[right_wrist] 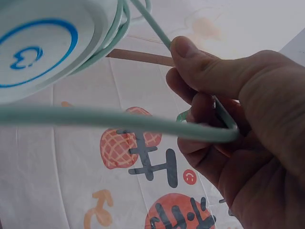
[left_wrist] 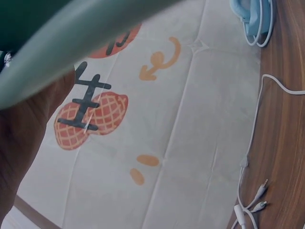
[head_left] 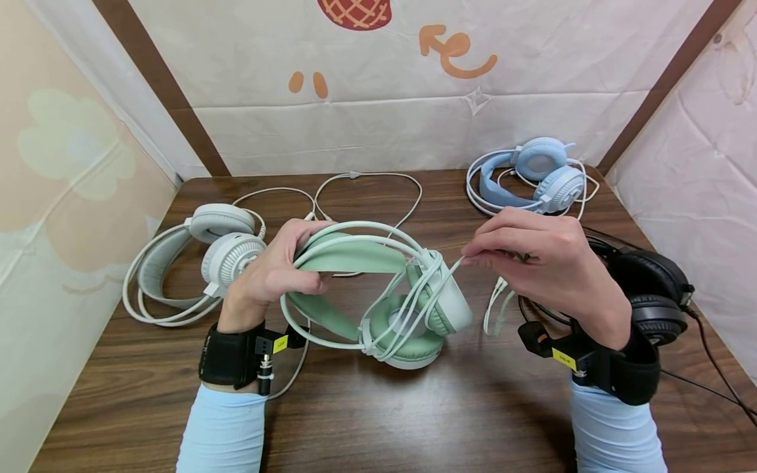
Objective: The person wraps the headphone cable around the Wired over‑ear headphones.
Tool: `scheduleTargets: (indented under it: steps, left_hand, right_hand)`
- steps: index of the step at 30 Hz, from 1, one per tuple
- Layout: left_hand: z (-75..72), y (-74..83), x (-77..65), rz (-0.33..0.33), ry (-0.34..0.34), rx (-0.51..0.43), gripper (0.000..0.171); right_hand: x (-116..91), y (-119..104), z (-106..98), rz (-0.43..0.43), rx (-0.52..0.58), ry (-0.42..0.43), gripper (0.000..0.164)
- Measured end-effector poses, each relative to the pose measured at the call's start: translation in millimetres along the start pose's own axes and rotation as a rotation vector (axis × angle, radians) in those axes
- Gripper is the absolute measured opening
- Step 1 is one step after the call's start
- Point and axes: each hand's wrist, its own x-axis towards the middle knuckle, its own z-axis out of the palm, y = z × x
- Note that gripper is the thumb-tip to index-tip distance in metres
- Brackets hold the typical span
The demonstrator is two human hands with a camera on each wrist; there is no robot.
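Pale green headphones (head_left: 452, 305) are in front of me over the middle of the table, ear cups toward the right. My left hand (head_left: 275, 269) grips their headband (head_left: 355, 254) on the left side, thumb below. Several turns of their thin green cable (head_left: 408, 309) are wound around the ear cups. My right hand (head_left: 544, 256) pinches a stretch of this cable between thumb and forefinger, drawn out from the near cup. In the right wrist view another stretch of cable (right_wrist: 143, 123) runs into the curled fingers. Part of the headband (left_wrist: 95, 43) crosses the left wrist view, blurred.
White headphones (head_left: 230, 259) lie at the left, their white cable (head_left: 378, 174) looping along the back. Light blue headphones (head_left: 558, 187) rest at the back right. Black headphones (head_left: 656, 318) sit at the right, behind my right wrist. Fabric walls (head_left: 378, 131) enclose the wooden table (head_left: 414, 420).
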Motion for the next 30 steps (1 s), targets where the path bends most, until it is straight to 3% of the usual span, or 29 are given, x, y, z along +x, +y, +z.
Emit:
scheduleTargets:
  steps: [2,5,9,17,24,30]
  left_hand:
    - [-0.4,0.5,-0.4,0.006,-0.010,0.005,0.034]
    - [-1.3,0.1,-0.9,0.028,-0.033,-0.009,0.034]
    - [-1.8,0.1,-0.8,0.049,-0.091,-0.064,0.038]
    - [0.1,0.5,0.0,0.038,-0.113,-0.048,0.043]
    - [6.5,-2.1,4.5,0.046,-0.150,-0.079,0.048]
    - [9.2,0.8,4.1,0.063,-0.145,-0.112,0.054]
  right_hand:
    - [0.1,-0.4,0.0,0.006,0.005,0.011,0.025]
    - [-0.2,-0.1,-0.1,0.002,0.004,0.042,0.006]
    - [-1.2,0.7,-0.5,-0.002,0.000,0.088,0.024]
    - [-1.6,0.0,1.5,0.004,-0.069,0.157,0.030]
    - [-1.5,-0.2,6.5,-0.005,-0.052,0.223,0.032]
    - [0.4,5.7,7.8,0.040,-0.004,0.203,0.014]
